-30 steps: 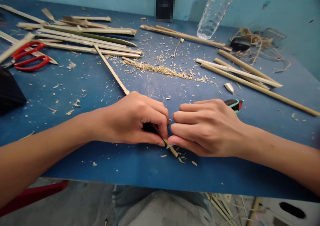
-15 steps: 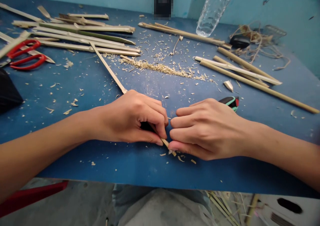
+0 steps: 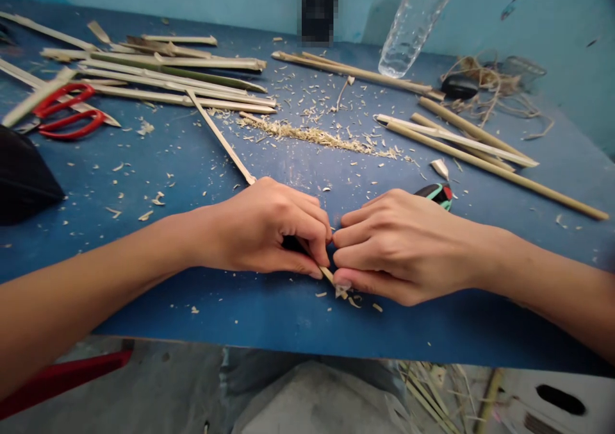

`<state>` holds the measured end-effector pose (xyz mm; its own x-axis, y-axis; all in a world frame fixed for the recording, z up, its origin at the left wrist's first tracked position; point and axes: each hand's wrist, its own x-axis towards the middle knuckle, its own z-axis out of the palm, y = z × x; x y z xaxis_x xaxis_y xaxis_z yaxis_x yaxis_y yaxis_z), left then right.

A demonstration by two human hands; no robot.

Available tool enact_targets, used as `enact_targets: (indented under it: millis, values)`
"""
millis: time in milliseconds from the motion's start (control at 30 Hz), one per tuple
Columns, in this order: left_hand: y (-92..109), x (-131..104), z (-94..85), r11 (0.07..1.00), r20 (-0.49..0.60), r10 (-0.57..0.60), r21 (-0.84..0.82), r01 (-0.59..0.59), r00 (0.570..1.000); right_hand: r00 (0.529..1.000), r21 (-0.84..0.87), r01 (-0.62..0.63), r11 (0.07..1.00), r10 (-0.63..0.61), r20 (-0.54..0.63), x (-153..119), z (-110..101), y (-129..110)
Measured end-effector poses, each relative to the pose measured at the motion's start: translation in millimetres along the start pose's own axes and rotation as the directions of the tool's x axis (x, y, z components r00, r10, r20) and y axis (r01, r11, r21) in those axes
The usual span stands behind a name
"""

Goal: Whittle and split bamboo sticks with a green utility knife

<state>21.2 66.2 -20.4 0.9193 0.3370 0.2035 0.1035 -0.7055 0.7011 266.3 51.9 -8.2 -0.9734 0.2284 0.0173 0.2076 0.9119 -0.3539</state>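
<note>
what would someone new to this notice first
Likely the left hand pinching a thin strip at front centre, with the right hand close beside it. Against the blue table, the red-handled scissors stand out at the left, and a ridge of pale shavings lies beyond the hands. A clear bottle stands at the back, right of centre.

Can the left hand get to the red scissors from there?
Probably yes, if the left hand lets go of the thin strip: just little shavings lie between that hand and the red scissors, whose handles are uncovered.
</note>
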Motion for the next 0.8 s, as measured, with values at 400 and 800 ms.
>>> enact_targets:
  millis: [400,800]
  values:
    - [0,-3,1.3,1.000,-0.003,-0.004,-0.007,0.004,1.000,0.992,0.060,-0.012,0.998,0.005,0.126,1,-7,-1]
    - [2,-5,1.6,1.000,-0.036,0.023,0.005,-0.022,0.999,1.000,0.009,-0.014,1.000,0.014,-0.001,-16,0,-3]
